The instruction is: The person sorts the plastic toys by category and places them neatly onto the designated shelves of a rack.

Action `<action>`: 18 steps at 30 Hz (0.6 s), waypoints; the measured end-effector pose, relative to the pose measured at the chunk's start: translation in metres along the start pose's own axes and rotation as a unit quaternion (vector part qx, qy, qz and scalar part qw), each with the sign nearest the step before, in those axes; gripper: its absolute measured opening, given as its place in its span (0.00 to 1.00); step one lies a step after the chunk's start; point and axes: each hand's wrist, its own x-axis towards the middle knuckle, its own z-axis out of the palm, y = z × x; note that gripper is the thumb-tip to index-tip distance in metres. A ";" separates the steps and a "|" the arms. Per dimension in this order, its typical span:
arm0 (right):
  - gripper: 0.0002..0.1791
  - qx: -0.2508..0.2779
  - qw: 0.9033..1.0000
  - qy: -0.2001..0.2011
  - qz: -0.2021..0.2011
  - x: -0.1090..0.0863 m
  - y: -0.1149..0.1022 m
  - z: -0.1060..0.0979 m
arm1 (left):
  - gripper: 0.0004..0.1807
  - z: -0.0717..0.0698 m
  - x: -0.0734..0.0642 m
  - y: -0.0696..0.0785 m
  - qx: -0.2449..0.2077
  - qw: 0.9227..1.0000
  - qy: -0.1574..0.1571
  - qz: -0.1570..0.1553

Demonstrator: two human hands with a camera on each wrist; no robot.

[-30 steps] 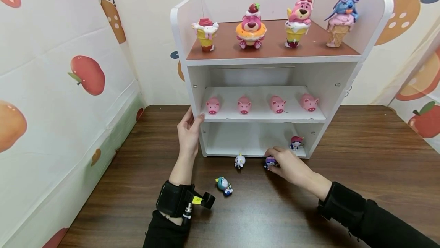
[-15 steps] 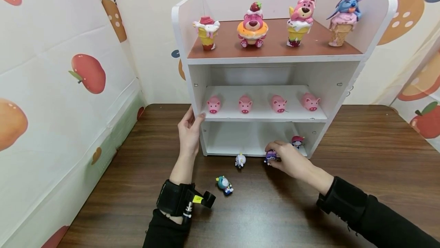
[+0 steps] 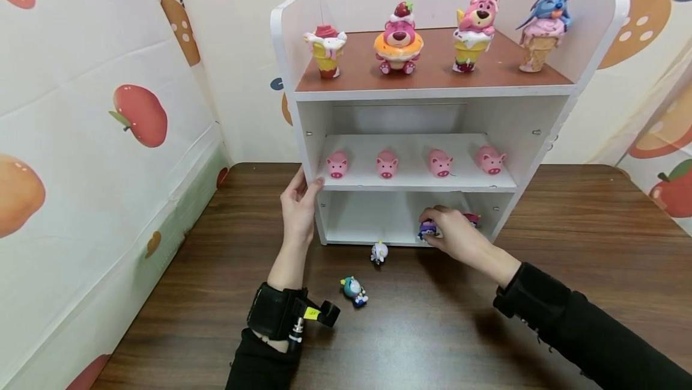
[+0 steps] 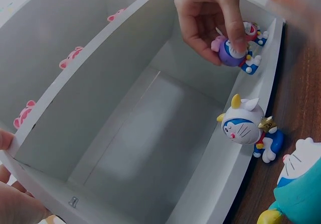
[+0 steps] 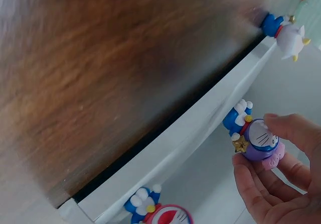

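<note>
My right hand (image 3: 456, 237) pinches a small Doraemon figurine with a purple hood (image 5: 261, 139) between thumb and fingers, at the front of the bottom compartment of a white shelf unit (image 3: 413, 93). Beside that hand a red-hooded figurine (image 5: 170, 215) stands in the compartment's right end, mostly hidden in the head view. My left hand (image 3: 298, 210) grips the unit's left side panel, its thumb at the front edge. A white-hooded figurine with yellow horns (image 4: 244, 121) stands on the table just before the bottom shelf. A teal-hooded figurine (image 3: 353, 289) lies nearer on the table.
Several pink pig figures (image 3: 387, 163) line the middle shelf. On the brown top shelf (image 3: 435, 47) stand several ice-cream and bear figures (image 3: 399, 47). The unit stands on a dark wood table (image 3: 594, 246) before a wall with fruit prints (image 3: 142, 115).
My right hand has lifted the purple-hooded figurine from the table in front of the unit up and forward over the bottom shelf's edge. The left hand stays on the side panel.
</note>
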 end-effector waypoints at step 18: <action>0.11 -0.017 1.000 0.007 0.018 0.009 0.020 0.002 | 0.27 0.000 0.000 0.000 -0.007 1.000 0.001 0.001</action>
